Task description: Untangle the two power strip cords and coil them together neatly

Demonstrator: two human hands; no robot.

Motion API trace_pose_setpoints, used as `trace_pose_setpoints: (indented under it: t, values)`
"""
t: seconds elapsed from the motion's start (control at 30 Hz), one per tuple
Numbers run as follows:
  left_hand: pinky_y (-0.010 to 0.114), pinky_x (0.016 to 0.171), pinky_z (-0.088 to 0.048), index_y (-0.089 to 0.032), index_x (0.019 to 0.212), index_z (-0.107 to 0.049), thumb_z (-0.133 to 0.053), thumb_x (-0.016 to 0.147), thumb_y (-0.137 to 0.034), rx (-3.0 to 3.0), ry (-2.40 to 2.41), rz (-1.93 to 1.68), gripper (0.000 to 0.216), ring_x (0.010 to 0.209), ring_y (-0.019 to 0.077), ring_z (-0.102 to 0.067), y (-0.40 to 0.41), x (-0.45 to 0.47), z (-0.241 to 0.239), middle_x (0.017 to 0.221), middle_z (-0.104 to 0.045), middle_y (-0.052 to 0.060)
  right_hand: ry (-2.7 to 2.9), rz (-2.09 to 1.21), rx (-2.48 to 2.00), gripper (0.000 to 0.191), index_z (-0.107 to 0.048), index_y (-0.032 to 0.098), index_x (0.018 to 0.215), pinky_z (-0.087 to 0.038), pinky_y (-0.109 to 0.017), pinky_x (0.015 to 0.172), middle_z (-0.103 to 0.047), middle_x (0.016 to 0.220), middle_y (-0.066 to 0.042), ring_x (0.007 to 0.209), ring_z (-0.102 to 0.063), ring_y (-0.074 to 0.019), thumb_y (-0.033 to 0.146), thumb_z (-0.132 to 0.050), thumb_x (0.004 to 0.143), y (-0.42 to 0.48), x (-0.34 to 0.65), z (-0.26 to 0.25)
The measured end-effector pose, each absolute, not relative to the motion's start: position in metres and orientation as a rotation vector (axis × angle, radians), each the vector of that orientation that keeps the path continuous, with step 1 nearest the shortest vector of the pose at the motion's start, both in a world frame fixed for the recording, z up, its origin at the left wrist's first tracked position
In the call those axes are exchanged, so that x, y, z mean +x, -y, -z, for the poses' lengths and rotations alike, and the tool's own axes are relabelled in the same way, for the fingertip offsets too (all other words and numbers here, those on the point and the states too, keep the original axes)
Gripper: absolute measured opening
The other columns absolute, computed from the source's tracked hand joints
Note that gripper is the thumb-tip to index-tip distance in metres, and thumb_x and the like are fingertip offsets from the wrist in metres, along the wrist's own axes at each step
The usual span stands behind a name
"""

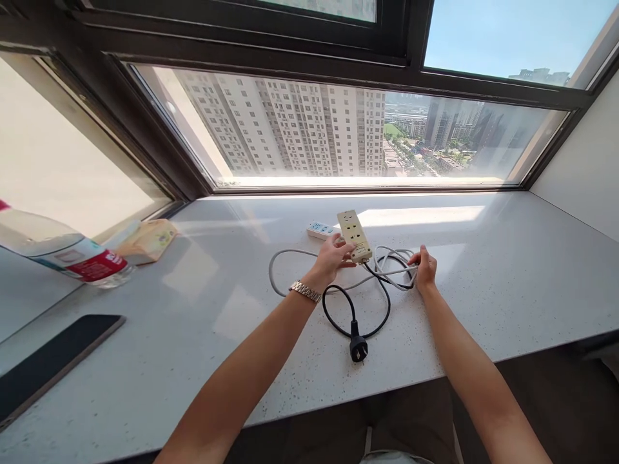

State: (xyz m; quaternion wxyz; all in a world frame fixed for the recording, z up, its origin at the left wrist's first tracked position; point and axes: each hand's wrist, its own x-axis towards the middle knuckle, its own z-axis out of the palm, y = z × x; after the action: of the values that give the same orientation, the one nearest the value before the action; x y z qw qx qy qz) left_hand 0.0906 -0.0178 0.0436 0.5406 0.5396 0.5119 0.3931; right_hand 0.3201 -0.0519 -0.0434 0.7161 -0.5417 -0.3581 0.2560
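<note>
Dark-framed windows (pixel 290 129) line the far side, behind a pale speckled counter (pixel 193 361). Across its middle loop a grey cord (pixel 300 251) and a black cord (pixel 389 308). At left is a red-labelled bottle (pixel 62 248); nearer lies a dark phone (pixel 53 361), and just right of the bottle a tissue pack (pixel 152 241). Mid-counter, the left hand (pixel 331 258) has its fingers clamped on the near end of a cream power strip (pixel 354 235); the right hand (pixel 425 267) pinches the grey loops' right end, fingers together. A smaller white strip (pixel 316 229) sits just left of the cream one. Nearest is a black plug (pixel 358 348).
</note>
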Motion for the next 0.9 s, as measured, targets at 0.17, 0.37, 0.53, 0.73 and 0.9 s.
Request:
trace_pose_setpoints:
  t: [0.17, 0.37, 0.53, 0.73, 0.9]
  values:
    - [0.037, 0.073, -0.06, -0.016, 0.108, -0.061, -0.082, 0.061, -0.037, 1.35, -0.75, -1.104, 0.056, 0.097, 0.0274, -0.067, 0.053, 0.073, -0.067, 0.116, -0.066, 0.012, 0.837, -0.673, -1.213, 0.063, -0.061, 0.02, 0.05, -0.047, -0.031, 0.063, -0.063, 0.054, -0.004, 0.055, -0.059, -0.016, 0.07, -0.043, 0.084, 0.054, 0.321, 0.042]
    - [0.036, 0.079, -0.057, -0.018, 0.095, -0.067, -0.075, 0.072, -0.036, 1.969, -0.572, -0.999, 0.03, 0.091, 0.0237, -0.067, 0.098, 0.073, -0.076, 0.097, -0.071, 0.01, 0.907, -0.63, -1.273, 0.07, -0.062, 0.021, 0.051, -0.049, -0.034, 0.07, -0.066, 0.06, -0.007, 0.063, -0.063, -0.0192, 0.079, -0.037, 0.08, 0.054, 0.32, 0.041]
    - [0.036, 0.086, -0.055, -0.018, 0.095, -0.064, -0.072, 0.074, -0.034, 2.015, -0.543, -1.072, 0.028, 0.099, 0.0248, -0.066, 0.108, 0.072, -0.057, 0.1, -0.07, 0.012, 0.987, -0.611, -1.316, 0.073, -0.063, 0.02, 0.051, -0.05, -0.034, 0.069, -0.067, 0.062, -0.008, 0.065, -0.064, -0.0204, 0.08, -0.033, 0.08, 0.055, 0.32, 0.038]
    - [0.033, 0.068, -0.058, -0.019, 0.094, -0.062, -0.067, 0.074, -0.034, 1.896, -0.936, -1.001, 0.025, 0.079, 0.0226, -0.069, 0.114, 0.064, -0.03, 0.09, -0.073, 0.008, 1.174, -0.245, -1.482, 0.056, -0.051, 0.021, 0.05, -0.039, -0.028, 0.056, -0.056, 0.054, -0.003, 0.058, -0.052, -0.0159, 0.062, -0.044, 0.087, 0.069, 0.32, 0.022]
    - [0.033, 0.081, -0.053, -0.018, 0.097, -0.061, -0.065, 0.078, -0.029, 2.284, -0.677, -0.944, 0.022, 0.094, 0.0236, -0.067, 0.12, 0.062, -0.036, 0.106, -0.069, 0.012, 1.589, -0.431, -1.409, 0.059, -0.036, 0.02, 0.038, -0.026, -0.025, 0.045, -0.036, 0.037, 0.004, 0.041, -0.031, -0.0082, 0.054, -0.058, 0.081, 0.093, 0.325, 0.006]
